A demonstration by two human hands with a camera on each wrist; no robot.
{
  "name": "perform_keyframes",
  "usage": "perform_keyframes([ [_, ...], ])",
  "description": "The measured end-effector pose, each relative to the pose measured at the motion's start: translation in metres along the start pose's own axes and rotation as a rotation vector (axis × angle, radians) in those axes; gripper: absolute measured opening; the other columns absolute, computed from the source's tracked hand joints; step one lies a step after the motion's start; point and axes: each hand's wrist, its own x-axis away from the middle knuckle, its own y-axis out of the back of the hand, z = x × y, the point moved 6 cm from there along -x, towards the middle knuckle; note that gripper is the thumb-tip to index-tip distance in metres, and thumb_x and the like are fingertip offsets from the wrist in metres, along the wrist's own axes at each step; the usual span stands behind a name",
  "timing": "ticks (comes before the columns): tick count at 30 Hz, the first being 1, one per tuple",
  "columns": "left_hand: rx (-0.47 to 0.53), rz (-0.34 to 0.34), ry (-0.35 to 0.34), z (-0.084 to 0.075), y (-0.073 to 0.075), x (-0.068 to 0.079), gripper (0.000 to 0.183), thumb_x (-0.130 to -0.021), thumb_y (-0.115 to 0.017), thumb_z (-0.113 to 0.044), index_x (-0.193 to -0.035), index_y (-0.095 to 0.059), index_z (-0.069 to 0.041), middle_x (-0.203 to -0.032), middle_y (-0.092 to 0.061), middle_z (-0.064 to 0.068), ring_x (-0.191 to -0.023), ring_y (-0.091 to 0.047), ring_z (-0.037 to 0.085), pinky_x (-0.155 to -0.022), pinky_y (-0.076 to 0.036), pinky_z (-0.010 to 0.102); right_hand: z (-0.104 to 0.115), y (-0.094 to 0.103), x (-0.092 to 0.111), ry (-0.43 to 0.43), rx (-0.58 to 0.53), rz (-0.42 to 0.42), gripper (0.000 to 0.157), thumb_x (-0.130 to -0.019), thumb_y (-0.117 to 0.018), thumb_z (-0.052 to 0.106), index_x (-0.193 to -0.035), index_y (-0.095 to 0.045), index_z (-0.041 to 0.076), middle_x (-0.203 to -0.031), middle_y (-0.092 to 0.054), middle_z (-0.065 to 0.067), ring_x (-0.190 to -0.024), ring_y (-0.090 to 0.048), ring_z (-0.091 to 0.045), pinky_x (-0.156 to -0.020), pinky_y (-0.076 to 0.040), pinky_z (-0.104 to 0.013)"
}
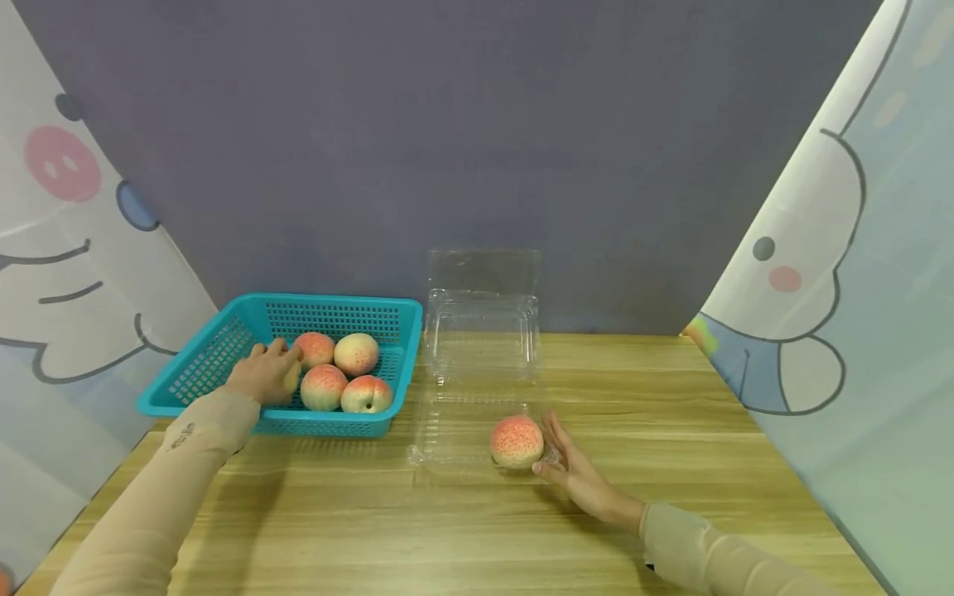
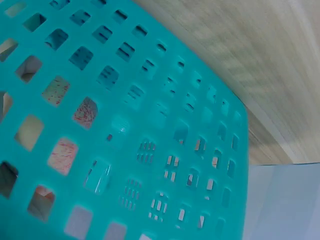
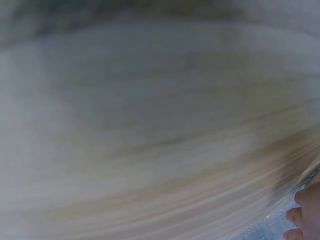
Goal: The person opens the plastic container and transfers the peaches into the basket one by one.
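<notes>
A peach [image 1: 517, 441] sits in the right part of a clear plastic clamshell box [image 1: 458, 430], whose lid stands raised behind it. My right hand [image 1: 585, 484] is at the box's right edge, thumb and fingers spread beside this peach. In the right wrist view, some fingers [image 3: 300, 215] show in the corner near clear plastic. My left hand [image 1: 261, 374] reaches into a teal basket [image 1: 406, 364] over a pale peach [image 1: 293, 381], its fingers bent around it and partly covering it. Several other peaches [image 1: 324, 387] lie to its right. The left wrist view shows the basket's slotted wall [image 2: 125, 115], with the hand hidden.
The basket stands at the left of a wooden table [image 1: 596, 538], close to the box. A dark grey panel [image 1: 484, 149] rises behind them. Cartoon-printed sheets [image 1: 820, 273] hang on both sides.
</notes>
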Motion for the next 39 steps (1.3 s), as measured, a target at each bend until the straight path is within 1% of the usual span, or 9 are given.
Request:
perform_keyframes([
  [4,0.006,-0.008,-0.008,0.001,-0.003,0.000,0.048,-0.070,-0.067,-0.009,-0.114,-0.047,-0.005,-0.112,-0.042,0.025,-0.090,-0.043,0.043,-0.048,-0.040,0.040,0.001,-0.001,0.001,0.000,-0.008,0.004,0.086,-0.091,-0.054,0.015,-0.145,0.010,0.003,-0.153,0.005,-0.016,-0.139,-0.001,-0.040,-0.107,-0.005,-0.062],
  [8,0.003,-0.006,-0.015,0.001,-0.004,-0.001,0.050,-0.070,-0.068,-0.009,-0.114,-0.045,-0.003,-0.113,-0.042,0.026,-0.091,-0.042,0.044,-0.047,-0.040,0.040,0.000,-0.001,0.000,0.003,-0.009,0.003,0.085,-0.091,-0.054,0.015,-0.145,0.011,0.003,-0.153,0.006,-0.016,-0.139,-0.001,-0.040,-0.106,-0.004,-0.063],
  [12,0.002,0.001,-0.013,0.002,-0.005,-0.002,0.055,-0.069,-0.070,-0.010,-0.116,-0.044,-0.002,-0.114,-0.041,0.028,-0.094,-0.042,0.046,-0.050,-0.042,0.044,0.000,-0.001,0.000,0.001,-0.012,-0.008,0.086,-0.091,-0.055,0.016,-0.145,0.011,0.002,-0.153,0.005,-0.016,-0.139,-0.001,-0.039,-0.107,-0.005,-0.062],
  [18,0.025,0.030,0.007,0.005,-0.011,-0.004,0.065,-0.069,-0.071,-0.014,-0.125,-0.041,0.001,-0.119,-0.038,0.031,-0.101,-0.039,0.051,-0.058,-0.045,0.054,0.001,-0.001,0.000,-0.004,-0.019,-0.020,0.087,-0.090,-0.056,0.016,-0.145,0.010,0.002,-0.153,0.003,-0.016,-0.139,-0.003,-0.038,-0.109,-0.006,-0.059],
  [20,0.031,0.042,0.013,0.005,-0.013,-0.004,0.066,-0.070,-0.070,-0.015,-0.126,-0.040,0.001,-0.120,-0.037,0.032,-0.102,-0.039,0.052,-0.058,-0.045,0.054,0.001,-0.001,0.000,-0.004,-0.019,-0.017,0.087,-0.090,-0.056,0.016,-0.145,0.011,0.002,-0.153,0.004,-0.016,-0.139,-0.002,-0.038,-0.109,-0.006,-0.059],
  [25,0.043,0.058,0.025,0.007,-0.016,-0.005,0.064,-0.070,-0.070,-0.017,-0.124,-0.041,0.001,-0.119,-0.037,0.032,-0.100,-0.039,0.051,-0.056,-0.045,0.053,0.000,-0.001,-0.001,-0.003,-0.022,-0.007,0.087,-0.091,-0.055,0.016,-0.145,0.011,0.003,-0.153,0.004,-0.017,-0.139,-0.002,-0.038,-0.108,-0.006,-0.060],
  [33,0.063,0.079,0.038,0.010,-0.021,-0.005,0.070,-0.067,-0.074,-0.020,-0.124,-0.040,0.001,-0.119,-0.036,0.032,-0.100,-0.039,0.051,-0.056,-0.045,0.053,-0.003,0.000,-0.003,-0.025,-0.024,-0.002,0.088,-0.090,-0.056,0.017,-0.146,0.011,0.005,-0.154,0.003,-0.014,-0.140,-0.003,-0.034,-0.110,-0.007,-0.057],
  [39,0.055,0.095,0.037,0.010,-0.023,-0.006,0.070,-0.068,-0.073,-0.024,-0.124,-0.041,0.002,-0.120,-0.036,0.035,-0.101,-0.039,0.054,-0.062,-0.045,0.059,-0.003,0.000,-0.002,-0.022,-0.022,0.012,0.088,-0.091,-0.055,0.017,-0.145,0.013,0.004,-0.154,0.005,-0.014,-0.140,-0.001,-0.036,-0.109,-0.006,-0.059],
])
